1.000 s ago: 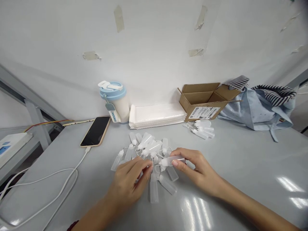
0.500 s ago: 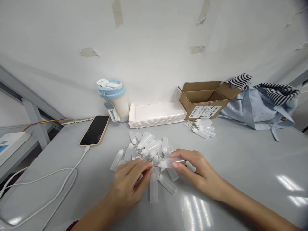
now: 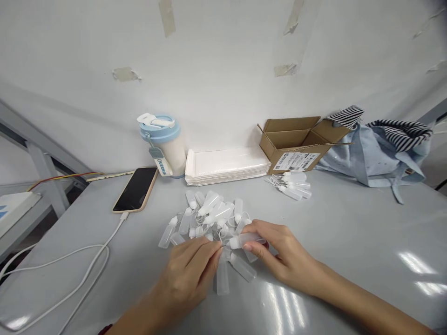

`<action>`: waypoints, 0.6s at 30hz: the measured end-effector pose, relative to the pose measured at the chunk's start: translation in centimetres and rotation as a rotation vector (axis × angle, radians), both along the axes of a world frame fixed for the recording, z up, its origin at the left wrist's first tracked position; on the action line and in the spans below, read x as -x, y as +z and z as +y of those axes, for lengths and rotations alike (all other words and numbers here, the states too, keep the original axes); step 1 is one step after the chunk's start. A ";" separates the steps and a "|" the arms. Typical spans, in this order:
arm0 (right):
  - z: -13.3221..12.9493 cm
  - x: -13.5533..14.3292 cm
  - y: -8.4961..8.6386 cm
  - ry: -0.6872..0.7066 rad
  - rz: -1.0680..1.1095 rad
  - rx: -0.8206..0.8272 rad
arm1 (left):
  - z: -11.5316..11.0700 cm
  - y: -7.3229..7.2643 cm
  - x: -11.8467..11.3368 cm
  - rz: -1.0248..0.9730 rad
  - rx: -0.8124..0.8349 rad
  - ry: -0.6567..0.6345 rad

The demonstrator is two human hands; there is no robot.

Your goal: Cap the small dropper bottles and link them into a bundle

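My right hand (image 3: pixel 279 253) holds a small translucent dropper bottle (image 3: pixel 252 239) on its side between thumb and fingers, its white nozzle end pointing left. Close to that nozzle, the thumb and forefinger of my left hand (image 3: pixel 190 265) are pinched together. Whatever they grip is too small to make out; a thin line shows between the fingertips and the nozzle. Both hands work at the front of a loose pile of similar dropper bottles (image 3: pixel 219 211) with white tops and thin white cords. One more bottle (image 3: pixel 222 278) lies below the fingertips, partly covered by my left hand.
Several bottles (image 3: pixel 295 185) lie grouped before an open cardboard box (image 3: pixel 296 146). White padded envelopes (image 3: pixel 226 165) are stacked by the wall beside a blue-lidded cup (image 3: pixel 167 149). A phone (image 3: pixel 136 190) with a white cable (image 3: pixel 99 253) is at left; a light-blue fabric bag (image 3: pixel 377 153) is at right.
The bottle in my right hand has tipped slightly and sits nearer my left fingertips. My left fingers have drawn closer together. The whole view has shifted a little.
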State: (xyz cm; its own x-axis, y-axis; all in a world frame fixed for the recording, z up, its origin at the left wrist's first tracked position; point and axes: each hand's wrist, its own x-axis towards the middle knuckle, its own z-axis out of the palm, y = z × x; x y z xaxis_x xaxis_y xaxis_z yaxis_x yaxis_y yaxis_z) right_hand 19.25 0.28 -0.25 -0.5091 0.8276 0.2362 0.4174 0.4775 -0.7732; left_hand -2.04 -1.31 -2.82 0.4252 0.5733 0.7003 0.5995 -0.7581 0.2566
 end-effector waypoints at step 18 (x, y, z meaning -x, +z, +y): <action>0.2 0.0 0.0 0.035 0.074 -0.022 | 0.1 1.3 0.0 -0.141 0.317 0.002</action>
